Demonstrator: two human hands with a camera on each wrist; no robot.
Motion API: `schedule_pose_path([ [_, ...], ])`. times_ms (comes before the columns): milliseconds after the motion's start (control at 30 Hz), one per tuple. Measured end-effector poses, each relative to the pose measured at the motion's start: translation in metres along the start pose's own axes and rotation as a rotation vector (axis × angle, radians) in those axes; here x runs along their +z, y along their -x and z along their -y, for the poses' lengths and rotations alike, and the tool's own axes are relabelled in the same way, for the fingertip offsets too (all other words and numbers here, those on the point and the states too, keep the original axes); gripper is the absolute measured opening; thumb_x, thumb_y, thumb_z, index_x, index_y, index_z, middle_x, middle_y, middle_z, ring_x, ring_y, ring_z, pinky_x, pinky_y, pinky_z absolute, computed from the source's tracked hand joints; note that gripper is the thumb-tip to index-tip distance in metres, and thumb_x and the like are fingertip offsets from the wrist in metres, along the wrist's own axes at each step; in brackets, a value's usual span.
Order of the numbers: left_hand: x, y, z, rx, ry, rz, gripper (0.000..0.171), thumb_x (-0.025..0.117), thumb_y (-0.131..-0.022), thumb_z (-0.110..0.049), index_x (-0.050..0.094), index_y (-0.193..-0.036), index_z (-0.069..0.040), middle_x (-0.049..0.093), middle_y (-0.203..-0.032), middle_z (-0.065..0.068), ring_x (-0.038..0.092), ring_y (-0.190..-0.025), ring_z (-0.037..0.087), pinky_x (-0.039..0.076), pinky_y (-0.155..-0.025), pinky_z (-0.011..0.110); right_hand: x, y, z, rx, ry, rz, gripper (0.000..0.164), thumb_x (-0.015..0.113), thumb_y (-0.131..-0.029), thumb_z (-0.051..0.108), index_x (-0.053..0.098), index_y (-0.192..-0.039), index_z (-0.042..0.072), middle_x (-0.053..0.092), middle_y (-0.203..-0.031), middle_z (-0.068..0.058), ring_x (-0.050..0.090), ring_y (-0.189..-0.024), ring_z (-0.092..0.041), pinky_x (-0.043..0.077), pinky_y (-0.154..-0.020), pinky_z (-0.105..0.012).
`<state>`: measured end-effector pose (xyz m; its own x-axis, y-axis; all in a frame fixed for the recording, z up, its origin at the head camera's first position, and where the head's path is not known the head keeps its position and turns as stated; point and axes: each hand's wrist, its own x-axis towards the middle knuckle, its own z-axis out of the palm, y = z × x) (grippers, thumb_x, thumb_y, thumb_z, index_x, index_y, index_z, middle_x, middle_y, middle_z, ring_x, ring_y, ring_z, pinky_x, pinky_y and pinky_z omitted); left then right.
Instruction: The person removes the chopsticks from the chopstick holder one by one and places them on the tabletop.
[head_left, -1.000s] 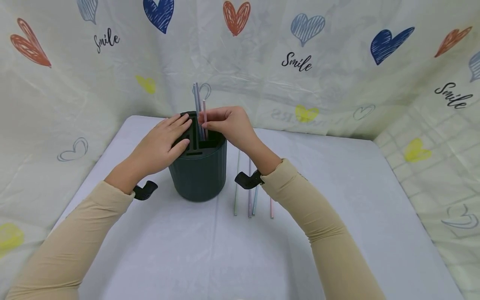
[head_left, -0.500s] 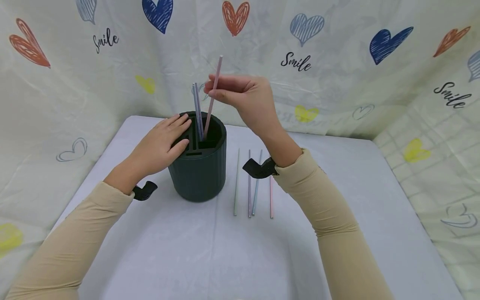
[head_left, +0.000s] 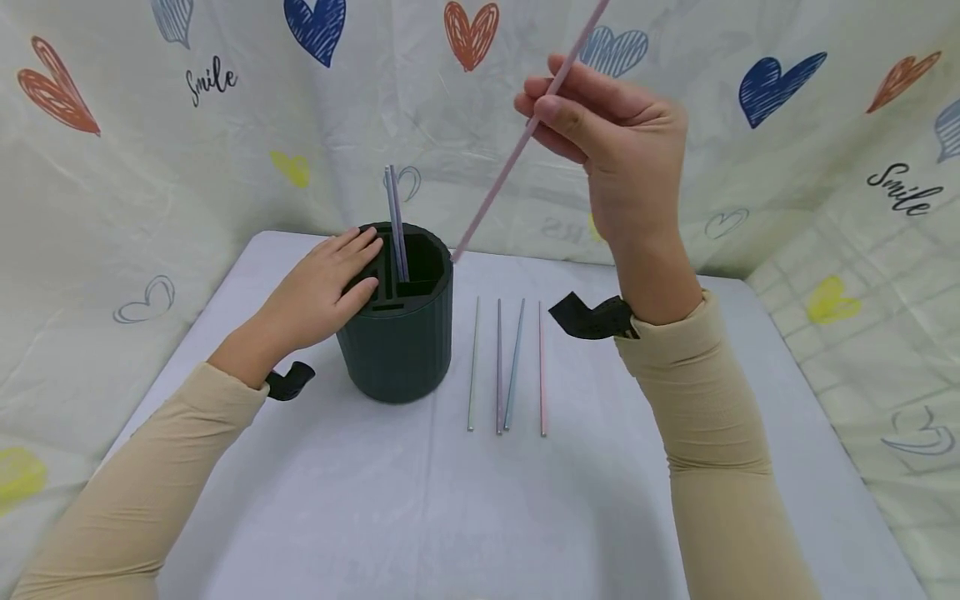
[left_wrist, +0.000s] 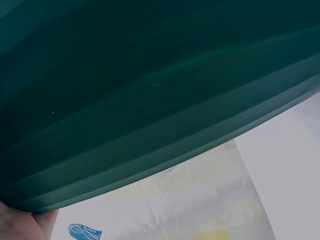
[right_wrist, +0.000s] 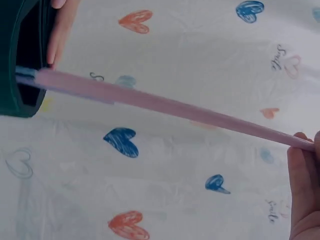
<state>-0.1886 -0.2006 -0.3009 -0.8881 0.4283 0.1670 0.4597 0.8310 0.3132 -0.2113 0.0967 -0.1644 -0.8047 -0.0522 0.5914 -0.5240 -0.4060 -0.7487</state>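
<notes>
My right hand (head_left: 607, 142) pinches a long pink straw (head_left: 501, 183) between thumb and fingers, holding it in the air at a slant. The straw's lower end overlaps the right rim of the dark green round holder (head_left: 397, 354) in the head view. In the right wrist view the pink straw (right_wrist: 170, 106) reaches across the picture from my fingers. My left hand (head_left: 303, 292) lies with fairly straight fingers over the left part of the holder's top. Two bluish-purple straws (head_left: 397, 221) stand upright inside its larger right compartment. The holder's ribbed wall (left_wrist: 165, 100) fills most of the left wrist view.
On the white tablecloth (head_left: 360, 500) right of the holder lie several straws: a green one (head_left: 474, 367), a purple one (head_left: 499, 367), a blue one (head_left: 514, 367) and a pink one (head_left: 542, 375). Behind the table hangs a heart-patterned cloth (head_left: 525, 167).
My right hand has drawn the pink straw up out of the holder and carried it up and right. The left hand, the holder and the straws on the table have not moved.
</notes>
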Motion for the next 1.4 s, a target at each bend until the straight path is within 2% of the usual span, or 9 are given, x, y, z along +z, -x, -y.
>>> schedule_pose_path([
  [133, -0.001, 0.001, 0.0, 0.002, 0.002, 0.007, 0.058, 0.038, -0.107, -0.031, 0.028, -0.156, -0.003, 0.023, -0.165, 0.014, 0.015, -0.155, 0.035, 0.013, -0.128, 0.051, -0.028, 0.0, 0.0, 0.137, -0.009, -0.034, 0.029, 0.077, -0.079, -0.008, 0.072, -0.107, -0.012, 0.077, -0.087, -0.018, 0.077, -0.08, -0.027, 0.06, -0.08, -0.035],
  [267, -0.001, 0.0, 0.0, -0.003, 0.002, 0.006, 0.058, 0.039, -0.106, -0.031, 0.028, -0.156, -0.003, 0.023, -0.165, 0.014, 0.015, -0.155, 0.034, 0.012, -0.128, 0.051, -0.06, 0.004, -0.015, 0.297, 0.035, -0.081, 0.027, 0.08, -0.077, -0.004, 0.076, -0.104, -0.007, 0.077, -0.086, -0.015, 0.077, -0.078, -0.024, 0.061, -0.078, -0.033],
  [500, -0.001, 0.0, 0.0, 0.001, -0.001, 0.009, 0.058, 0.038, -0.106, -0.03, 0.028, -0.156, -0.003, 0.023, -0.165, 0.014, 0.015, -0.155, 0.034, 0.013, -0.128, 0.05, -0.123, 0.018, -0.048, 0.61, 0.124, -0.141, 0.012, 0.075, -0.084, -0.001, 0.08, -0.094, 0.003, 0.078, -0.086, -0.007, 0.077, -0.079, -0.017, 0.062, -0.075, -0.026],
  [633, -0.001, 0.0, 0.0, 0.001, -0.002, 0.008, 0.058, 0.038, -0.107, -0.031, 0.028, -0.156, -0.003, 0.023, -0.165, 0.014, 0.015, -0.155, 0.035, 0.013, -0.128, 0.051, -0.152, 0.025, -0.063, 0.756, 0.132, -0.151, 0.012, 0.07, -0.088, -0.001, 0.079, -0.09, 0.007, 0.078, -0.086, -0.005, 0.077, -0.081, -0.015, 0.062, -0.075, -0.023],
  [800, 0.0, -0.001, 0.0, -0.003, 0.001, 0.004, 0.058, 0.039, -0.106, -0.031, 0.029, -0.156, -0.003, 0.023, -0.165, 0.013, 0.014, -0.155, 0.033, 0.012, -0.128, 0.05, -0.175, 0.036, -0.082, 0.906, 0.168, -0.135, 0.017, 0.064, -0.093, 0.001, 0.077, -0.088, 0.011, 0.078, -0.088, -0.003, 0.077, -0.083, -0.014, 0.061, -0.077, -0.023],
  [967, 0.0, 0.0, 0.0, 0.0, 0.003, 0.011, 0.058, 0.039, -0.106, -0.031, 0.028, -0.156, -0.003, 0.022, -0.166, 0.014, 0.014, -0.156, 0.033, 0.012, -0.128, 0.051, -0.188, 0.048, -0.103, 1.001, 0.238, -0.126, 0.015, 0.066, -0.093, 0.003, 0.076, -0.089, 0.013, 0.079, -0.087, -0.002, 0.077, -0.084, -0.013, 0.061, -0.079, -0.023],
  [1133, -0.002, 0.001, -0.002, 0.004, 0.008, 0.02, 0.058, 0.037, -0.107, -0.031, 0.027, -0.157, -0.003, 0.021, -0.166, 0.014, 0.013, -0.155, 0.034, 0.012, -0.128, 0.051, -0.201, 0.061, -0.123, 1.084, 0.259, -0.146, 0.014, 0.064, -0.094, 0.001, 0.069, -0.107, 0.004, 0.078, -0.086, -0.003, 0.077, -0.083, -0.013, 0.061, -0.078, -0.024],
  [1267, -0.002, 0.001, -0.003, 0.009, 0.007, 0.025, 0.058, 0.037, -0.107, -0.031, 0.027, -0.157, -0.003, 0.021, -0.166, 0.015, 0.014, -0.155, 0.035, 0.012, -0.128, 0.051, -0.206, 0.07, -0.137, 1.15, 0.292, -0.144, 0.041, 0.062, -0.096, 0.003, 0.052, -0.135, -0.004, 0.078, -0.085, -0.002, 0.076, -0.083, -0.012, 0.061, -0.079, -0.023],
  [1400, -0.002, 0.0, -0.003, 0.01, 0.009, 0.027, 0.058, 0.037, -0.107, -0.031, 0.026, -0.157, -0.004, 0.021, -0.166, 0.015, 0.013, -0.155, 0.035, 0.011, -0.128, 0.051, -0.209, 0.077, -0.149, 1.186, 0.336, -0.139, 0.056, 0.061, -0.097, 0.004, 0.04, -0.147, -0.007, 0.077, -0.083, 0.0, 0.076, -0.083, -0.01, 0.061, -0.079, -0.022],
])
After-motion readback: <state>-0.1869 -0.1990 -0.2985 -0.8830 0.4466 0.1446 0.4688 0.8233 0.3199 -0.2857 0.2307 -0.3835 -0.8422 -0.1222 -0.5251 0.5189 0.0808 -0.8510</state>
